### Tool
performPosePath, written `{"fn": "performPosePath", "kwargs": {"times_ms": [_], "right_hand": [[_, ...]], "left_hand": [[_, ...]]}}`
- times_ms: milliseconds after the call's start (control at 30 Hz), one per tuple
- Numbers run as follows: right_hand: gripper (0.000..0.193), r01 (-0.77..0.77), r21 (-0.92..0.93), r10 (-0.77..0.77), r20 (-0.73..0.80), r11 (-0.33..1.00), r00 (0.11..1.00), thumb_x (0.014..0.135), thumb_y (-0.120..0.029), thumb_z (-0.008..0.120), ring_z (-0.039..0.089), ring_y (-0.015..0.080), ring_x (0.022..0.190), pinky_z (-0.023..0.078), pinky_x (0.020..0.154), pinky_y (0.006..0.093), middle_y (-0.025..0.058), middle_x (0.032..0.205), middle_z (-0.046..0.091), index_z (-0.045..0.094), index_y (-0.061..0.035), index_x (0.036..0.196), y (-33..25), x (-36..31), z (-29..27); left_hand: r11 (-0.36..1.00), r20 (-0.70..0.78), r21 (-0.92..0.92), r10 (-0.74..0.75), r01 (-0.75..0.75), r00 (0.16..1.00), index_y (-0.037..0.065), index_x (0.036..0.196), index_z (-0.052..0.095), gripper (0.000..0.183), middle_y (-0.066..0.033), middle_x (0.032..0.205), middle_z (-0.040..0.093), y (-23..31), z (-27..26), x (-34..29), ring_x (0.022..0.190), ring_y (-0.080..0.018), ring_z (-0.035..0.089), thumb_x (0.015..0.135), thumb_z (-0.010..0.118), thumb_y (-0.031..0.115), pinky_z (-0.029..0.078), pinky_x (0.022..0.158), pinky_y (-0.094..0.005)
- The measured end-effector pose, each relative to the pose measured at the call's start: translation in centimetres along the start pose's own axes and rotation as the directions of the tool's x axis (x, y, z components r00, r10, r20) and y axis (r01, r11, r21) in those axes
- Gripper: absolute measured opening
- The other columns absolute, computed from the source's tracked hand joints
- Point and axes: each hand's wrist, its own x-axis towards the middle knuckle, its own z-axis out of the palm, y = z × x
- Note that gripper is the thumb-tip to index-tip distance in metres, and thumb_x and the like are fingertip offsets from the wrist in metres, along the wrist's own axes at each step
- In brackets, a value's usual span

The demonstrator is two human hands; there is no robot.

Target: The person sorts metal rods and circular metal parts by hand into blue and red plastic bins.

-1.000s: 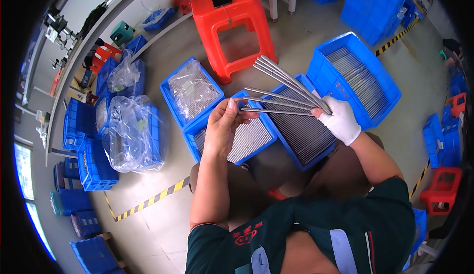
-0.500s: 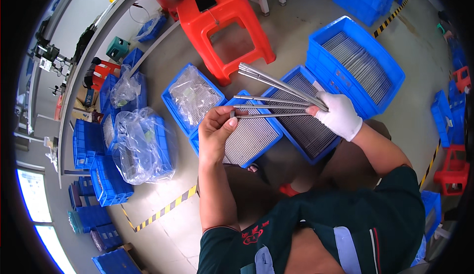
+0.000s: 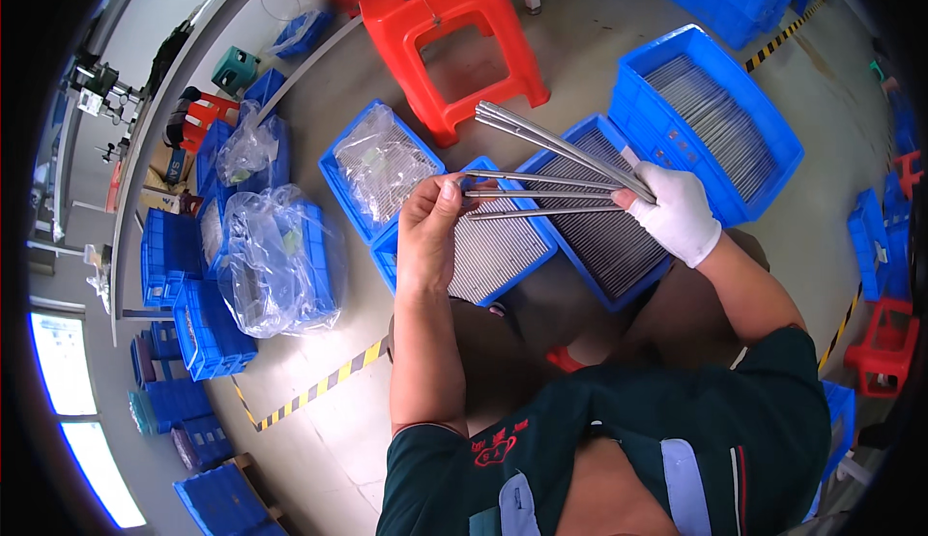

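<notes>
Grey workshop floor (image 3: pixel 580 72), blue crates (image 3: pixel 657 131) of rods below hands. White-gloved right hand (image 3: pixel 680 215) clamped on fanned metal rods (image 3: pixel 570 155), held above crates; bare left hand (image 3: pixel 430 222) at their far ends, grip unclear.

Your glove (image 3: pixel 686 219) is white, your shirt (image 3: pixel 638 405) dark green. Your rods (image 3: pixel 580 157) are silver-grey; the floor tape (image 3: pixel 324 384) is striped yellow-and-black.
</notes>
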Motion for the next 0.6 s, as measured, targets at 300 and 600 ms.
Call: {"fn": "performPosePath", "kwargs": {"times_ms": [300,600], "right_hand": [[0.027,0.039,-0.071,-0.041,-0.033,0.997,0.999,0.073,-0.024,0.073,0.056,0.0302,0.051,0.042,0.047,0.0359,0.0147,0.058,0.055,0.057,-0.003,0.071,0.2,0.0,-0.3],[0.027,0.075,-0.093,-0.081,-0.072,0.993,0.994,0.071,-0.025,0.074,0.056,0.0291,0.05,0.043,0.047,0.0349,0.014,0.058,0.056,0.06,-0.0024,0.075,0.1,0.1,-0.3]], "left_hand": [[0.999,0.037,-0.02,-0.048,0.048,0.998,-0.005,0.1,0.057,0.032,-0.0193,0.096,0.064,-0.5,-0.3,-0.1,0.087,-0.0253,0.063,0.089,0.057,0.026,0.047,0.085,-0.0355],[0.996,0.014,0.01,-0.091,0.091,0.996,-0.003,0.1,0.057,0.027,-0.0187,0.097,0.064,-0.6,-1.1,-0.1,0.09,-0.0234,0.062,0.086,0.063,0.019,0.047,0.085,-0.0329]]}}
